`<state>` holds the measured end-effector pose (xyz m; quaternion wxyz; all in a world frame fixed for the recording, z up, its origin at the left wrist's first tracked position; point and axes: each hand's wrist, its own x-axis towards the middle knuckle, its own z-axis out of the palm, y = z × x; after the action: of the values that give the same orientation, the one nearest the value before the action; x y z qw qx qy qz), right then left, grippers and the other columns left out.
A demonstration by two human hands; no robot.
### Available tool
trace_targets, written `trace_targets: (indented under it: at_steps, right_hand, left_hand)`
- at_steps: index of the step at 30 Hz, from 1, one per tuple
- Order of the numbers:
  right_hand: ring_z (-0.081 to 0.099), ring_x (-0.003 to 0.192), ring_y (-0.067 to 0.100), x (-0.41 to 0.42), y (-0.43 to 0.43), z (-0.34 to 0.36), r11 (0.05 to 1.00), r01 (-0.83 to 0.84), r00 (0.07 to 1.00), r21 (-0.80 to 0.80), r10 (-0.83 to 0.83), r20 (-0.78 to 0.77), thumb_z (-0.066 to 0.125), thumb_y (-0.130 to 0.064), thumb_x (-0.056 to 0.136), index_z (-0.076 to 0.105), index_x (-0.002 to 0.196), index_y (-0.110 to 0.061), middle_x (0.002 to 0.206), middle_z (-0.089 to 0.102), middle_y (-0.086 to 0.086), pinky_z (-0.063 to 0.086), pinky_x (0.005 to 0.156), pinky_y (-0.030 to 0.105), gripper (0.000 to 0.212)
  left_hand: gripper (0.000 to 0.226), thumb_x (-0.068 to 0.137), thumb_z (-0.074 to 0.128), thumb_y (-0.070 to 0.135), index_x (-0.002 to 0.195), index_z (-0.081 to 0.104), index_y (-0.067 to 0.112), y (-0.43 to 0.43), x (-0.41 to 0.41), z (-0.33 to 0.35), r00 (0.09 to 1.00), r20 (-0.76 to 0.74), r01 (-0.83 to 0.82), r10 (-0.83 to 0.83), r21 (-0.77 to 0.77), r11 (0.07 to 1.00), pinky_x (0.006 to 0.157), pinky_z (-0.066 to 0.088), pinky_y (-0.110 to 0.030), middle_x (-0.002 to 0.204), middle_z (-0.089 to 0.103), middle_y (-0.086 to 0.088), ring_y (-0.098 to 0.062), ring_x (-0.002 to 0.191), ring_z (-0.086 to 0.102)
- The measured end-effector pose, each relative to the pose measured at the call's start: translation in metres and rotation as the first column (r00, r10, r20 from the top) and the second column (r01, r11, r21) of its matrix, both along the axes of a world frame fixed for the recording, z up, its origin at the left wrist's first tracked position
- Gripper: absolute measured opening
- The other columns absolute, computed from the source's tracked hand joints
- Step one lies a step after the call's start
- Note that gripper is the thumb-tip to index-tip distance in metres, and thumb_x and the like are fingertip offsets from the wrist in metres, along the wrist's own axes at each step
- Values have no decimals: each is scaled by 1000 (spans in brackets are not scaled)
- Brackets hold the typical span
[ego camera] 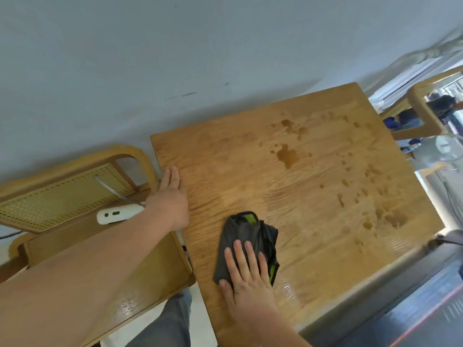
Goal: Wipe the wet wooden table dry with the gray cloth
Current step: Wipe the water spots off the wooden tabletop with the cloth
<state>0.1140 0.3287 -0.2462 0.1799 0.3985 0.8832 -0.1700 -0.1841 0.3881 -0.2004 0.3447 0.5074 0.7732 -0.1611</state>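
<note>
The wooden table fills the middle and right of the head view. Dark water puddles lie near its far middle, and several drops run along its right side. The gray cloth, with a green edge, lies crumpled on the near left part of the table. My right hand presses flat on the cloth's near end, fingers spread. My left hand rests flat on the table's left edge, holding nothing.
A wooden chair with a cane back stands left of the table, with a white power strip on its seat. Another wooden chair stands at the far right. A wall lies behind the table.
</note>
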Motion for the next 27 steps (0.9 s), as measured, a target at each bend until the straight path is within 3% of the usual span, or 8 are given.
trace_targets:
  at_steps: [3, 5, 9, 13, 17, 20, 23, 27]
  right_hand:
    - [19, 157, 27, 36, 10, 2, 999, -37, 999, 6, 37, 4, 35, -57, 104, 21, 164, -24, 172, 12, 1, 17, 119, 51, 69]
    - [11, 158, 24, 52, 35, 7, 999, -30, 999, -12, 31, 38, 29, -62, 105, 16, 164, -29, 172, 10, -1, 13, 120, 49, 69]
    - [-23, 155, 18, 74, 116, 22, 989, 150, 984, -17, -148, 96, 16, -63, 105, -14, 161, -39, 167, -28, -8, -3, 127, 42, 67]
    - [-26, 154, 20, 99, 134, 22, 984, 177, 982, -16, -175, 71, 22, -52, 109, -9, 162, -37, 166, -29, -7, 0, 128, 45, 63]
    - [-3, 159, 24, 150, 77, 13, 994, 85, 996, -70, -87, -32, 28, -51, 107, 15, 164, -34, 172, -2, -4, 8, 123, 48, 61]
    - [18, 157, 23, 198, 70, 13, 998, 36, 994, -54, -41, -99, 38, -55, 105, 29, 161, -35, 171, 15, -4, 23, 123, 46, 60]
    - [19, 157, 22, 241, 113, 13, 994, 111, 988, 14, -109, -105, 43, -59, 101, 30, 160, -37, 171, 16, -5, 30, 122, 45, 63]
    - [8, 159, 26, 264, 183, 16, 938, 342, 940, 56, -342, -8, 38, -58, 104, 21, 163, -34, 172, 7, -2, 24, 124, 47, 66]
  left_hand:
    - [96, 98, 57, 44, 163, -5, 11, -3, 51, -3, 996, 77, 33, -44, 132, 991, 129, 2, -47, 164, -36, -13, -30, 155, -22]
    - [103, 95, 61, 50, 163, -5, 13, -1, 82, -2, 987, 125, 84, -98, 112, 990, 128, 0, -46, 164, -35, -11, -29, 155, -23]
    - [110, 91, 64, 57, 163, -6, 13, 12, 139, 4, 979, 79, 181, -190, 109, 977, 128, 0, -50, 165, -34, -12, -31, 155, -22]
    - [102, 94, 62, 51, 164, -2, 13, 21, 202, 13, 980, 47, 186, -195, 147, 972, 128, 2, -51, 167, -29, -13, -31, 155, -22]
    - [112, 89, 70, 47, 163, -7, 14, 23, 253, 13, 971, 51, 226, -234, 118, 967, 126, -4, -49, 167, -28, -12, -31, 155, -22]
    - [127, 80, 79, 51, 162, -12, 18, 24, 278, 9, 960, 89, 266, -267, 25, 964, 127, 9, -53, 165, -34, -11, -35, 153, -26]
    - [120, 85, 74, 54, 163, -6, 9, 29, 295, 6, 954, 2, 300, -300, -4, 954, 127, 13, -55, 165, -31, -16, -35, 155, -21]
    - [121, 86, 73, 57, 161, -4, 3, 36, 306, 3, 955, -30, 292, -294, -66, 954, 127, 11, -56, 164, -33, -19, -38, 154, -22]
